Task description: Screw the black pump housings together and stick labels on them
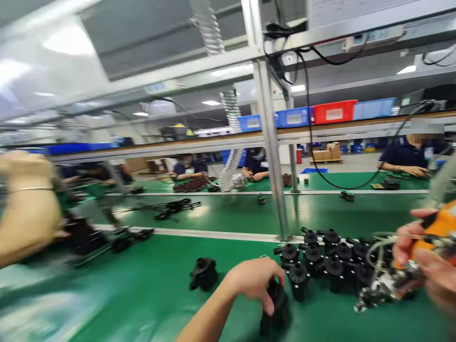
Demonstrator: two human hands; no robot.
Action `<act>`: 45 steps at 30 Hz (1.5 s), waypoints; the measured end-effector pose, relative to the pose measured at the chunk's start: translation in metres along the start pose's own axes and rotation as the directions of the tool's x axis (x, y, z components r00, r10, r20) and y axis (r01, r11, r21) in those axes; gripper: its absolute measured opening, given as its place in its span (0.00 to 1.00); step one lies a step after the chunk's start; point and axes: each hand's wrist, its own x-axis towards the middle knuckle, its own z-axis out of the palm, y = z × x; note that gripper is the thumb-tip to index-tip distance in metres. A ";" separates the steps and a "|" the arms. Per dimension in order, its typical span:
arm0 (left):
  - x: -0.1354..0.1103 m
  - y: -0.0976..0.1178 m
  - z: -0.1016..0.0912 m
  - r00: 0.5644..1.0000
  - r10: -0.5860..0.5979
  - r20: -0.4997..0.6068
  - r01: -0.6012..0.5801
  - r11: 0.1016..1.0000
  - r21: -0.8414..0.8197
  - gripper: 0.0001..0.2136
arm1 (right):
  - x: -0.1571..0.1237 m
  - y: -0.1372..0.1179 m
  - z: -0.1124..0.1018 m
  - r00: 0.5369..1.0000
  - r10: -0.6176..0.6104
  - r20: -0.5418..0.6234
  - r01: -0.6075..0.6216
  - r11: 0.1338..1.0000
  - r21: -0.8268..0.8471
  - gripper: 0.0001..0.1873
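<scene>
My left hand (253,280) is closed around the upper part of a black pump-like housing (280,308), which is upright or nearly so on the green worktop. At the right edge, my right hand (431,266) grips an orange hand tool (441,223) with thin clear tubes and a blurred metal front end. Several similar black housings (334,268) with side spouts stand in a cluster between my hands, partly behind the tool. Left of my left hand, a separate black housing (204,274) sits on the worktop.
A co-worker's blurred forearm (30,213) crosses the far left. A metal post (270,152) rises behind the cluster, below a shelf with blue bins and a red bin (335,112). Black cables (174,207) lie beyond the rail. Other people sit at the far bench.
</scene>
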 end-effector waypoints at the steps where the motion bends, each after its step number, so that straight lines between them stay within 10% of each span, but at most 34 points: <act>1: 0.006 0.019 0.015 0.990 0.137 0.024 -0.135 0.987 -0.087 0.26 | 0.003 -0.002 0.001 1.000 0.002 0.014 -0.002 1.000 -0.029 0.27; 5: 0.029 0.080 0.077 0.955 0.231 -0.188 -0.291 0.858 -0.423 0.23 | 0.008 -0.005 0.015 0.999 -0.020 0.049 0.022 0.999 -0.037 0.31; 10: 0.054 0.093 0.110 0.965 0.105 -0.241 -0.238 0.741 -0.628 0.31 | 0.004 -0.008 0.030 0.999 0.005 0.047 -0.001 0.997 -0.075 0.30; 26: 0.060 0.092 0.112 0.958 0.181 -0.222 -0.286 0.646 -0.708 0.25 | -0.002 -0.003 0.036 0.995 0.001 0.097 0.012 0.991 -0.136 0.25; 40: 0.054 0.095 0.106 0.925 0.211 -0.315 -0.362 0.739 -0.568 0.24 | -0.015 0.021 0.051 0.968 0.149 0.200 -0.117 0.979 -0.165 0.22; 45: 0.043 0.101 0.088 0.950 0.180 -0.254 -0.236 0.949 -0.207 0.17 | 0.002 0.011 0.042 0.995 0.061 0.073 -0.051 0.990 -0.128 0.26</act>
